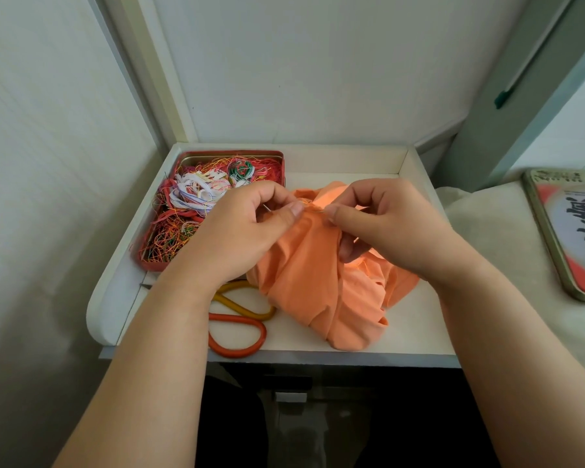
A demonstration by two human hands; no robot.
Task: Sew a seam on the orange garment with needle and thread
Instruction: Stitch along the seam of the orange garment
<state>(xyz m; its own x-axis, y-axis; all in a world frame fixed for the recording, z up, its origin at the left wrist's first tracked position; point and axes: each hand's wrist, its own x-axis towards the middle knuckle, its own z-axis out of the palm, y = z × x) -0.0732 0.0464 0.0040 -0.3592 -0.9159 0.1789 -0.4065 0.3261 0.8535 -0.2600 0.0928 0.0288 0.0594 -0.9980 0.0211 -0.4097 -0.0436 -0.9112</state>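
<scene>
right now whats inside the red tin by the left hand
The red tin holds a tangled heap of loose threads, red, orange, white, green and more. The left hand covers its near right corner, and the tangle hides the bottom, so anything beneath cannot be seen.

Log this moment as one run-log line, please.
stage: stitching | left hand: pinches orange garment | right hand: pinches garment at seam | needle: barely visible | scissors: idle on table
</scene>
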